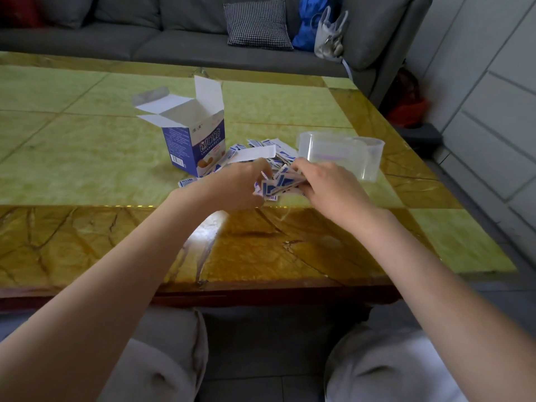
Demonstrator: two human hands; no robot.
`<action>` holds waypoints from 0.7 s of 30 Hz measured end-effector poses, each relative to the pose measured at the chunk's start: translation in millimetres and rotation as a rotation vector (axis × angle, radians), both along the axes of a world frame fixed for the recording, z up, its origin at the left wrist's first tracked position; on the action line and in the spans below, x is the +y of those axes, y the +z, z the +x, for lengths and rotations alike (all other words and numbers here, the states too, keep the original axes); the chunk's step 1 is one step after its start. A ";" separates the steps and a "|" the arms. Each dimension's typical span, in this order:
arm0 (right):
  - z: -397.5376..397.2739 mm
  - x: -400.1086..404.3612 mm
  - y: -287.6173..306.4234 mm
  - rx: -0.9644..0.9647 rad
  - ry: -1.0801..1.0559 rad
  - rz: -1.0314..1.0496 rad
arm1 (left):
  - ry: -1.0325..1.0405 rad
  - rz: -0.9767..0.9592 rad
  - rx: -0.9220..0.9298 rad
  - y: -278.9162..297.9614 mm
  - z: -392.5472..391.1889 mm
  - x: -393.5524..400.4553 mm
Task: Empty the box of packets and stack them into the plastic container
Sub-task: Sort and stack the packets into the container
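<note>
An open blue and white box (193, 134) stands upright on the table, its flaps raised. To its right lies a loose pile of blue and white packets (262, 150), with a white paper slip on top. A clear plastic container (342, 153) stands just right of the pile. Between my two hands is a bundle of packets (280, 184). My left hand (237, 185) grips its left end with curled fingers, and my right hand (327, 184) grips its right end, close in front of the container.
The table (87, 158) has a glossy green and amber top; its near edge runs just above my knees. A grey sofa (162, 39) with a checked cushion (258, 23) and a pale bag (330, 34) stands behind it. A single packet (187, 182) lies left of my left hand.
</note>
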State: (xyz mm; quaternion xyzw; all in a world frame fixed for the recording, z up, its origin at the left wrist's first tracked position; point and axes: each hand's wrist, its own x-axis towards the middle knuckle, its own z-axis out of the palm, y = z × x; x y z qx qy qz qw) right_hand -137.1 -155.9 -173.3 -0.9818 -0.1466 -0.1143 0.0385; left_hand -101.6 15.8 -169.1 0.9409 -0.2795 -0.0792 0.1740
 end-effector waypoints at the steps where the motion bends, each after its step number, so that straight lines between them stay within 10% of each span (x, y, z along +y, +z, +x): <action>1: -0.7 1.4 -2.6 0.026 0.013 0.004 | -0.013 0.054 0.027 -1.7 -1.1 -0.5; 21: -5.1 -10.7 -6.5 0.356 -0.025 0.171 | 0.046 0.108 -0.068 -14.3 -1.2 -12.5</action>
